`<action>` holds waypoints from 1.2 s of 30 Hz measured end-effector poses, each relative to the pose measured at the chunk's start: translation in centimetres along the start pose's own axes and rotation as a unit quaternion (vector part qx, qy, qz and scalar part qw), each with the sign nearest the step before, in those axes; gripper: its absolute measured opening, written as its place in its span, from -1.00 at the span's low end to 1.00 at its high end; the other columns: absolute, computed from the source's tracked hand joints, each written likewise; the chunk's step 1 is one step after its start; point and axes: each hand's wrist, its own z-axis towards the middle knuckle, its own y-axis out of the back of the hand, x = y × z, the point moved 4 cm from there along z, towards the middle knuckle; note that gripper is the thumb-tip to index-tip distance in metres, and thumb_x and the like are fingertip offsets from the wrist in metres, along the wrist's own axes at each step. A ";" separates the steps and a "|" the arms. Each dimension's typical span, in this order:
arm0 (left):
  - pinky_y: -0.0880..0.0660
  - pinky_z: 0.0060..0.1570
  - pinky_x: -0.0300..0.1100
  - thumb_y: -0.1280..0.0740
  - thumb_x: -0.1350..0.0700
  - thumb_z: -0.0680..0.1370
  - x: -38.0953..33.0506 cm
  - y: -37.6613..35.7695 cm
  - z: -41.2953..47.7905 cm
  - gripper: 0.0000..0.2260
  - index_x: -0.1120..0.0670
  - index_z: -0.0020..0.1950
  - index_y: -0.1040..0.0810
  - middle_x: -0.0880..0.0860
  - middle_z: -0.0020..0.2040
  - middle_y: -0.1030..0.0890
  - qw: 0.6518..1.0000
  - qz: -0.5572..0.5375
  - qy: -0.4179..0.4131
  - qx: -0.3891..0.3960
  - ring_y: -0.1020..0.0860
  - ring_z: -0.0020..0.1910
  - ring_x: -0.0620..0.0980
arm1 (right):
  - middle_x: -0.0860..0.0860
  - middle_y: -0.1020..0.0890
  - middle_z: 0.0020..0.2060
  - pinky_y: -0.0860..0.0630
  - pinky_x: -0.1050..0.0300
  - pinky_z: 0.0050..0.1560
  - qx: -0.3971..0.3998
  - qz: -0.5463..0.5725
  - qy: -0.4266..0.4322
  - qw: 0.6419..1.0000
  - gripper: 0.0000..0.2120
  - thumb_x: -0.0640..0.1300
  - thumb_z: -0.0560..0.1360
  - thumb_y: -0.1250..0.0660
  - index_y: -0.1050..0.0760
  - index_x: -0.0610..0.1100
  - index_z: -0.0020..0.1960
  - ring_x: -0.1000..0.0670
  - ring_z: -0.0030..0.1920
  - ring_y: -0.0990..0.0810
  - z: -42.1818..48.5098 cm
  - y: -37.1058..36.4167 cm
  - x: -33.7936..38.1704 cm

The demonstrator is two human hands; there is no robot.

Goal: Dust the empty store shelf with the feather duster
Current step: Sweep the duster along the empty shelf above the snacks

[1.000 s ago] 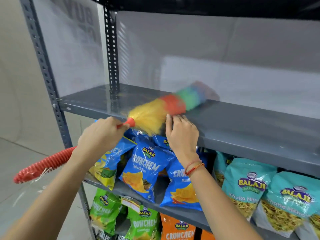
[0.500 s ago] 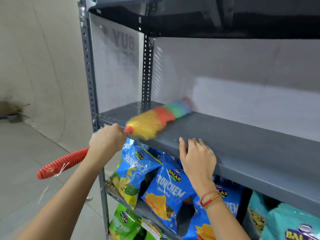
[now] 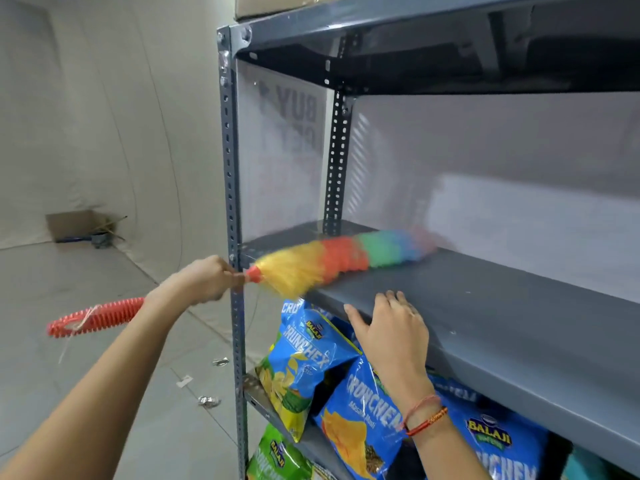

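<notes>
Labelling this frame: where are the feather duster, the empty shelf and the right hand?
feather duster (image 3: 343, 259): head view, orange band of feathers.
empty shelf (image 3: 502, 306): head view, bare grey top surface.
right hand (image 3: 391, 336): head view, back of hand.

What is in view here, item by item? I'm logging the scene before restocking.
Feather duster: one, rainbow head with red ribbed handle, head lying on the empty shelf's left end.
Empty shelf: one, grey metal, middle level of the rack.
Blue Crunchex bags: several, on the level below; exact count hidden.
Green snack bag: at least one, lowest level in view.
Teal bag: one partly seen, lower right.
Cardboard box: one, brown, on the floor by the far wall.
Wrappers: a few scraps, silver and white, on the floor near the rack post.
Left hand: grips the duster handle.
Right hand: open, resting on the shelf's front edge; red thread bracelets on the wrist.
</notes>
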 end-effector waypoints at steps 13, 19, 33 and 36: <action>-0.54 -0.16 -0.09 -0.16 -0.17 0.58 4.1 1.1 2.4 -0.58 0.13 0.09 -0.59 0.10 -0.17 -0.60 0.980 0.098 0.071 -0.156 -0.58 -0.20 0.12 | -0.23 -0.68 -0.20 -0.59 -0.03 -0.08 0.034 0.022 0.009 0.999 -0.53 0.13 0.27 -0.51 -0.60 -0.31 -0.18 -0.21 -0.10 -0.65 1.4 -1.6 2.4; -0.45 -0.24 -0.13 -0.13 -0.21 0.58 2.3 -0.9 2.8 -0.58 0.06 0.06 -0.61 0.08 -0.24 -0.57 0.987 0.088 0.013 -0.133 -0.55 -0.20 0.15 | -0.23 -0.68 -0.23 -0.59 -0.02 -0.09 0.012 0.028 0.012 0.999 -0.52 0.12 0.25 -0.52 -0.60 -0.32 -0.19 -0.20 -0.13 -0.65 1.1 -1.6 2.3; -0.49 -0.22 -0.10 -0.14 -0.16 0.59 3.4 -1.7 3.4 -0.59 0.07 0.18 -0.60 0.12 -0.13 -0.60 0.983 0.094 -0.009 -0.159 -0.56 -0.20 0.15 | -0.27 -0.68 -0.11 -0.58 -0.06 0.00 0.028 0.034 0.019 0.999 -0.50 0.11 0.30 -0.50 -0.60 -0.35 -0.09 -0.23 -0.04 -0.65 1.0 -1.4 2.4; -0.45 -0.27 -0.13 -0.14 -0.15 0.60 4.2 -0.7 3.5 -0.60 0.09 0.17 -0.60 0.11 -0.17 -0.57 0.978 0.108 0.015 -0.178 -0.55 -0.24 0.13 | -0.30 -0.67 -0.07 -0.59 -0.10 0.01 0.025 0.025 0.024 0.999 -0.43 0.10 0.24 -0.55 -0.59 -0.38 -0.05 -0.25 -0.01 -0.65 0.8 -1.4 2.4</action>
